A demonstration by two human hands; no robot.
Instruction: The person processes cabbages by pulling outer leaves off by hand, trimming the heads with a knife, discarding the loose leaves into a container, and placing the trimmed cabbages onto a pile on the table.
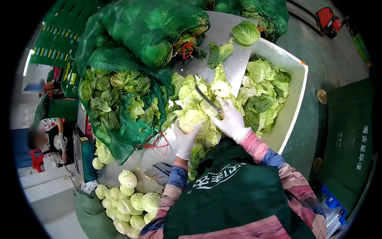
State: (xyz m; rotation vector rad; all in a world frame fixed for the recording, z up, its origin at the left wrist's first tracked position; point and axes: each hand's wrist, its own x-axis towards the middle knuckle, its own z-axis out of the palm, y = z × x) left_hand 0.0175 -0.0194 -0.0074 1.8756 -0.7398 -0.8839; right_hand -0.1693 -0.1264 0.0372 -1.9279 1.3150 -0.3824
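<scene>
My left hand [185, 140], in a white glove, is closed around the near-left side of a pale green cabbage [192, 119]. In my right hand [230, 120], also gloved, is a knife [205, 96] with a dark curved blade. Its blade points up and left, over the loose leaves just beyond the cabbage. My right fingers wrap the handle close to the cabbage's right side; whether they also touch it I cannot tell. Trimmed leaves [185, 86] lie heaped around the cabbage on the metal table [232, 28].
A white bin [292, 91] of cut leaves stands at the right. Green mesh sacks [135, 34] of cabbages fill the far left. Trimmed cabbages [127, 203] are piled at the lower left. One whole cabbage [246, 32] sits at the far edge. Another person [51, 135] is at the left.
</scene>
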